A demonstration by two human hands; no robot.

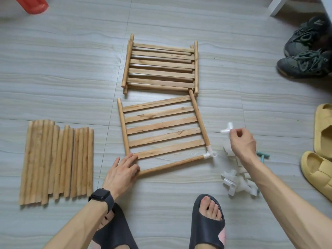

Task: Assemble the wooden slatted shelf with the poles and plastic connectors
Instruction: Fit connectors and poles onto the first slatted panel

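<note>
A wooden slatted panel [161, 126] lies flat on the floor in front of me. A white plastic connector [210, 154] sits on its near right corner and joins it to a loose pole [170, 166] along the near edge. My left hand [124, 170] rests with straight fingers on the pole's left end and the panel's near left corner. My right hand [242, 142] pinches another white connector [227, 129] above a pile of white connectors [237, 184]. Stacked slatted panels [161, 67] lie farther away. Several loose poles [57, 162] lie in a row at the left.
My feet in black slippers [208, 221] stand at the near edge. Yellow slippers [321, 153] and dark sneakers [305, 56] are at the right. A teal plastic piece [263, 156] lies by the connector pile. A red object [32, 4] is at the far left.
</note>
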